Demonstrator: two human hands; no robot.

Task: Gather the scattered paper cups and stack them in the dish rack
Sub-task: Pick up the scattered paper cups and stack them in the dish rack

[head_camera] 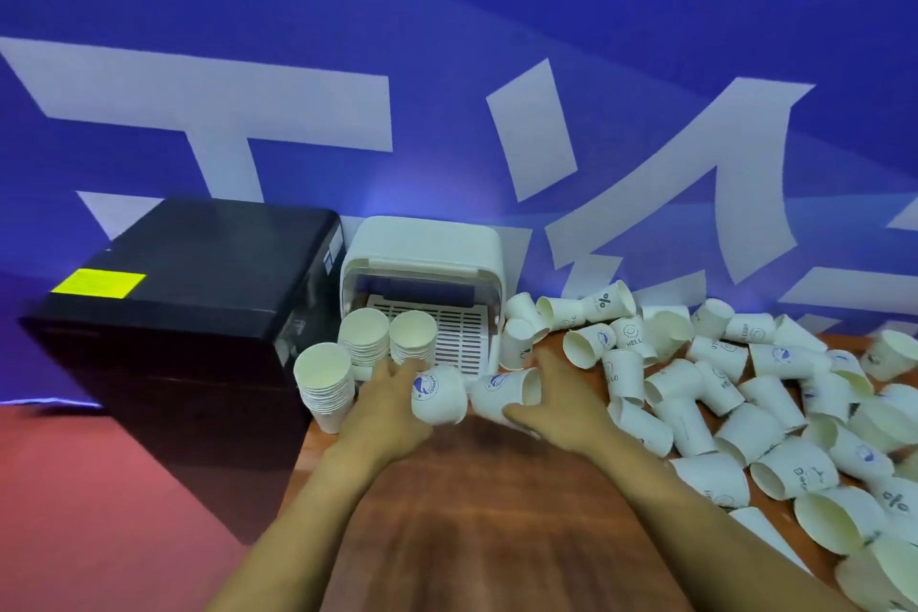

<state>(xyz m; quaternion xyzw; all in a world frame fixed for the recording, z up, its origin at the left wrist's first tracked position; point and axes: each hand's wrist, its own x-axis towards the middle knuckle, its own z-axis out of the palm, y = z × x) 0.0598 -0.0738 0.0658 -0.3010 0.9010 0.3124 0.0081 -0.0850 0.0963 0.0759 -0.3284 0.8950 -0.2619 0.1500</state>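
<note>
White paper cup in our left hand (385,405): we grip a single cup (438,395) with a blue logo, mouth tipped down and away from us, just in front of the stacks; we judge it is held so in order to drop onto one of them.
Second cup (506,390): lies on its side on the desk (497,512), touching our right hand (551,400), whose fingers are spread and curving over it; we cannot tell whether that grip has closed yet.
Stacks: two nested piles (363,338) (412,338) stand at the mouth of the dish rack (422,258), a third (325,380) just outside on the desk's left corner; mouths up, so each new cup nests in.
Dish rack: white, lid raised, slotted tray mostly bare behind the piles.
Scattered cups (745,388): many still lie tumbled across the right of the desk, so we judge the task is far from done.
Black box (189,313): stands left of the rack.
Blue banner (447,40): hangs behind.
</note>
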